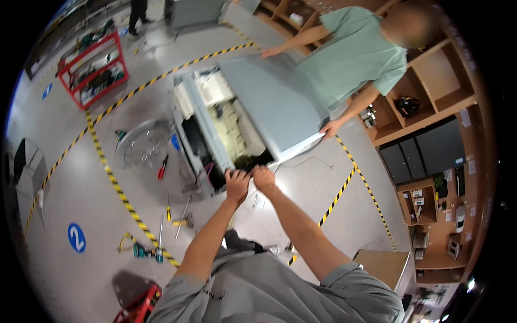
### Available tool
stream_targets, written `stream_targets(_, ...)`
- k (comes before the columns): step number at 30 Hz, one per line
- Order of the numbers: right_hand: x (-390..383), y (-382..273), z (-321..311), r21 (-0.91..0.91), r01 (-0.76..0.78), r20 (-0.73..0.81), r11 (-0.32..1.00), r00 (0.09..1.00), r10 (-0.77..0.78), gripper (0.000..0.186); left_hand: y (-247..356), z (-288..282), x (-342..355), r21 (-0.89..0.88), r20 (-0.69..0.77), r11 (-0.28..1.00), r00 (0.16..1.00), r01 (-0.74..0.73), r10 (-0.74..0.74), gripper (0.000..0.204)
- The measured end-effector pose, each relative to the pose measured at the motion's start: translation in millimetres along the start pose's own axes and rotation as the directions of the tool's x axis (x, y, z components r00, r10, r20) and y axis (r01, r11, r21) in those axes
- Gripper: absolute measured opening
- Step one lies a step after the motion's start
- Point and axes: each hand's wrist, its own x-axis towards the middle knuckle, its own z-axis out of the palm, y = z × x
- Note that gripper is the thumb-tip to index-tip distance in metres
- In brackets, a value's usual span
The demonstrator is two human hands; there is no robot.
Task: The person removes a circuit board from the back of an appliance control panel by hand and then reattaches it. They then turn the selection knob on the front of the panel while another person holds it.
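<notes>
A large grey household appliance lies on the floor in front of me, opened up so pale inner parts show. My left hand is closed at the near edge of its metal frame, beside a dark gap. Right alongside, my right hand is closed on the same near edge, close to the corner of a big grey side panel. What lies under my fingers is partly hidden. A co-worker in a light green shirt has one hand on the panel's right corner and the other near its far edge.
Left of the appliance lie a clear round part, red-handled pliers, a yellow screwdriver, a hammer and a cordless drill. A red tool cart stands far left. Wooden shelves line the right; a cardboard box sits near right.
</notes>
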Motion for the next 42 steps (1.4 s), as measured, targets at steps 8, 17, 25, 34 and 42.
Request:
stream_targets(8, -4.4, -17.5, -29.1, -0.052, -0.067, 0.161, 0.996, 0.984, 0.075, 0.029, -1.8, -1.1, -7.6, -0.012, 0.046, 0.999, 0.998, 0.051, -0.05, 0.017)
stream_targets(17, -9.1, -17.7, -33.8, 0.051, -0.201, 0.219, 0.978, 0.958, 0.185, 0.035, 2.2, 1.5, -10.5, -0.002, 0.116, 0.997, 0.99, 0.082, -0.081, 0.018)
stream_targets(25, -106.1, 14.5, 2.8, 0.41, -0.248, 0.393, 0.878, 0.916, 0.076, 0.043, 8.0, -73.0, -85.2, -0.014, 0.287, 0.984, 0.943, 0.179, -0.168, 0.04)
stream_targets(34, -403.5, 115.0, 77.8, 0.124, -0.883, 0.888, 0.453, 0.303, 0.347, 0.03, -77.0, -179.5, -406.6, 0.38, 0.311, 0.534, 0.439, 0.755, -0.843, 0.027)
stream_targets(42, -505.7, 67.1, 50.1, 0.167, -0.976, 0.91, 0.141, 0.207, 0.359, 0.029, -51.1, -233.4, -525.8, 0.443, 0.518, -0.017, -0.271, 0.897, -0.812, 0.03)
